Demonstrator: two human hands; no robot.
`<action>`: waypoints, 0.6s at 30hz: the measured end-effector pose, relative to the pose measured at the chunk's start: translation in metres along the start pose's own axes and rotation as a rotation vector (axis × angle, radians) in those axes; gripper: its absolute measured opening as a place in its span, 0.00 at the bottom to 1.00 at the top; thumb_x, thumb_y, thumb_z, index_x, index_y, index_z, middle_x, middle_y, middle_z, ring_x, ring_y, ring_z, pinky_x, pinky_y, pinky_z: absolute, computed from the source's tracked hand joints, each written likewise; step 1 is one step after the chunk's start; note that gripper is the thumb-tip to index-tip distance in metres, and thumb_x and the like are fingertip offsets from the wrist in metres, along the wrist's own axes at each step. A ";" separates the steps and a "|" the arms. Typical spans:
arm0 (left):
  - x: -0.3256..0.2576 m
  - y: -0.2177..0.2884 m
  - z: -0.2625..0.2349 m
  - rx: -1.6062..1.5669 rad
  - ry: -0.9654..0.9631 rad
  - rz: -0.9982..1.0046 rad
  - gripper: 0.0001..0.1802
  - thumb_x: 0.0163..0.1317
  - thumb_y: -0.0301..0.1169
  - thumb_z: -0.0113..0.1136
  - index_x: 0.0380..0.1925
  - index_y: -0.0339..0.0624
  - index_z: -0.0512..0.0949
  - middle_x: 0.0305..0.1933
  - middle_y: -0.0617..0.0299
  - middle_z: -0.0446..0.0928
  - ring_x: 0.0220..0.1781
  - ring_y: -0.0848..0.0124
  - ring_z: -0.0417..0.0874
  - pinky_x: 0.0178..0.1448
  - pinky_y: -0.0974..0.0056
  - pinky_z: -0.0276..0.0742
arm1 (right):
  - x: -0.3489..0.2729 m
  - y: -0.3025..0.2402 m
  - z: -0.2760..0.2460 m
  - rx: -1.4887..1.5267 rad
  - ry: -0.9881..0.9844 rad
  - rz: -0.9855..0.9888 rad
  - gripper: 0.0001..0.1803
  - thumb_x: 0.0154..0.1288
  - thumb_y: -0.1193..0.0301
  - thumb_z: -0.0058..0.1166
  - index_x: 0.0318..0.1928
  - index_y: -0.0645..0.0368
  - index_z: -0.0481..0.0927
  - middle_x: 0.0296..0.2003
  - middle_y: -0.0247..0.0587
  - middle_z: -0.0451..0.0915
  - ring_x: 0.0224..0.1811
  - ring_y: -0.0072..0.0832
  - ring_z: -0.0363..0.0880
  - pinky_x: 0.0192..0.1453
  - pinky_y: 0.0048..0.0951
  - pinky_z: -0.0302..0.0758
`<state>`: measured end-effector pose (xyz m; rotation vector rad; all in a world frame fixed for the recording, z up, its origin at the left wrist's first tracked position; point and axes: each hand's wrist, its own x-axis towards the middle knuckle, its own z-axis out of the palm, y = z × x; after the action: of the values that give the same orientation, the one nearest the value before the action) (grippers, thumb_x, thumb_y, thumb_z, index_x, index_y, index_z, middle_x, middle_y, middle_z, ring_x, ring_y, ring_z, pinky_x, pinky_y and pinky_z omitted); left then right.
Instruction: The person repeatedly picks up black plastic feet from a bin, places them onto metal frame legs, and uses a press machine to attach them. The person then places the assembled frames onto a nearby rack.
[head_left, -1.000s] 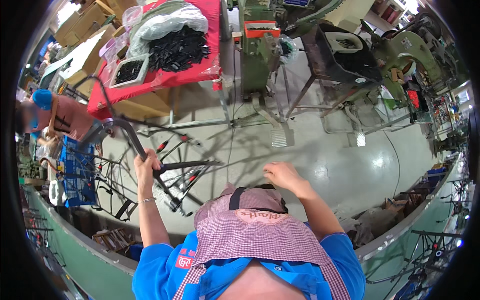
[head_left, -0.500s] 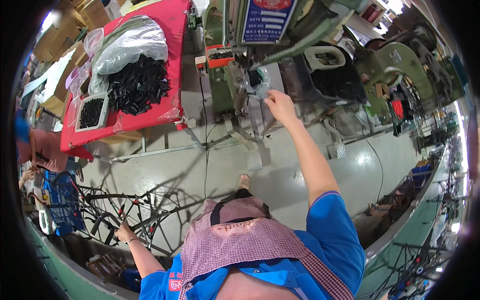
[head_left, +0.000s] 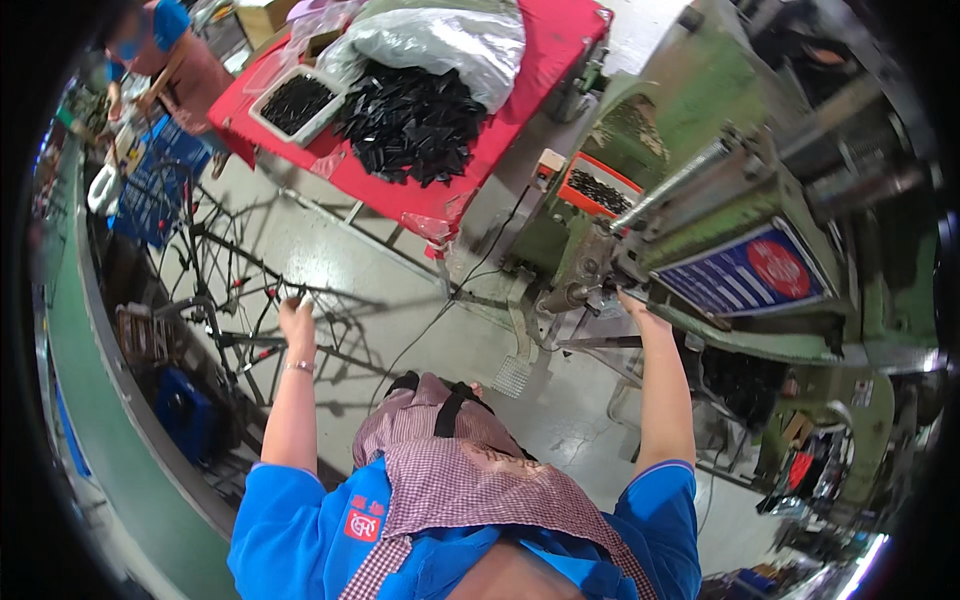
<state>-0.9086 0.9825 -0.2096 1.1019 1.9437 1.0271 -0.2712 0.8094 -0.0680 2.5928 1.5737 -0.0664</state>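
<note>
My left hand point(head_left: 296, 322) is closed around a tube of a black tubular metal frame point(head_left: 236, 250), which stands on the floor at my left and has small red parts. My right hand point(head_left: 637, 306) reaches up under the head of a green machine point(head_left: 690, 205), close to its metal spindle point(head_left: 570, 299). A bit of clear plastic point(head_left: 603, 302) sits right beside these fingertips. The machine partly hides them, so I cannot see whether they grip anything. On the machine rests an orange bin point(head_left: 600, 188) of small dark parts.
Left of the machine, a red-covered table point(head_left: 400, 205) holds a heap of black flat pieces point(head_left: 412, 125), a silvery bag point(head_left: 440, 45) and a white tray point(head_left: 325, 122). A foot pedal point(head_left: 511, 377) and cable lie below. Another person point(head_left: 185, 80) stands near a blue crate point(head_left: 150, 190).
My view has turned left, and the machine now appears larger and nearer. My left hand has shifted forward and inward along the black frame. The right hand remains at the machine's head.
</note>
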 end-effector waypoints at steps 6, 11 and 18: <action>-0.014 0.146 0.088 -0.068 -0.218 0.318 0.10 0.57 0.28 0.60 0.38 0.35 0.79 0.33 0.58 0.81 0.33 0.72 0.80 0.37 0.67 0.77 | 0.000 0.009 -0.008 -0.179 0.011 0.000 0.27 0.67 0.53 0.34 0.56 0.57 0.73 0.59 0.50 0.72 0.64 0.42 0.66 0.67 0.42 0.63; -0.006 0.236 0.157 -0.002 -0.368 0.660 0.06 0.59 0.25 0.58 0.36 0.36 0.79 0.30 0.58 0.81 0.30 0.73 0.80 0.36 0.68 0.75 | 0.010 0.032 0.053 0.105 0.079 0.070 0.18 0.65 0.56 0.43 0.43 0.53 0.80 0.46 0.46 0.78 0.53 0.39 0.73 0.58 0.40 0.69; -0.008 0.299 0.243 0.379 -0.513 1.265 0.12 0.56 0.29 0.62 0.41 0.43 0.78 0.39 0.55 0.75 0.41 0.55 0.80 0.44 0.56 0.77 | 0.006 0.021 0.033 0.427 0.222 0.206 0.14 0.62 0.58 0.50 0.35 0.53 0.82 0.37 0.41 0.80 0.45 0.34 0.75 0.50 0.36 0.70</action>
<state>-0.5942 1.1485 -0.0620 2.6318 0.9018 0.7689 -0.2490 0.8010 -0.1002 3.1793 1.4804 -0.1117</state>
